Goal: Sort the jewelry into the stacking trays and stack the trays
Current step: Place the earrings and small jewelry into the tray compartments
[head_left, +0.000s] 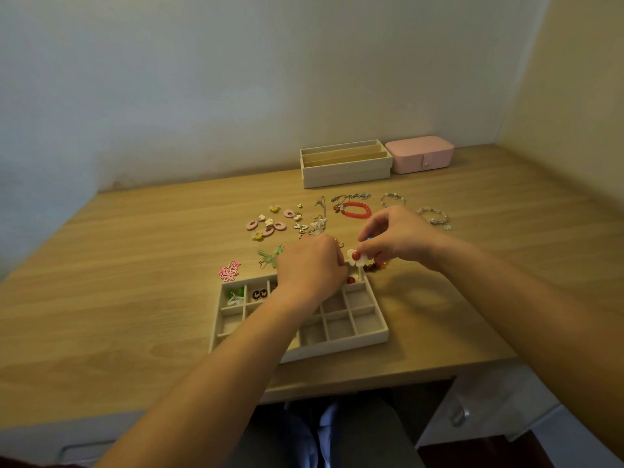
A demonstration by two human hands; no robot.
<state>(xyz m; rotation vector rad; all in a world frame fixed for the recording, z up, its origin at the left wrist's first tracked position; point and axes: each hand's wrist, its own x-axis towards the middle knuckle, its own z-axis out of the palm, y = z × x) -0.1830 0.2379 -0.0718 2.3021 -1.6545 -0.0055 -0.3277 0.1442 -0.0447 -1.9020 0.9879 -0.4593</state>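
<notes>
A beige grid tray [351, 337] lies near the desk's front edge, with green earrings [235, 293] and dark butterfly studs [260, 293] in its back-left cells. My right hand [398, 238] pinches a white flower earring with a red bead [356, 257] just above the tray's back right corner. My left hand [309, 265] hovers over the tray's back row, fingers curled; what its fingertips hold is hidden. Loose jewelry lies behind: pink hoop earrings [266, 226], a red bead bracelet [356, 210], silver chains [351, 196], a pink flower piece [229, 270] and a green piece [270, 256].
A second beige tray [344, 170] with long slots stands at the back of the desk, with a pink jewelry box [420, 154] to its right. A pale beaded bracelet [435, 216] lies right of my right hand. The wall closes off the back and right.
</notes>
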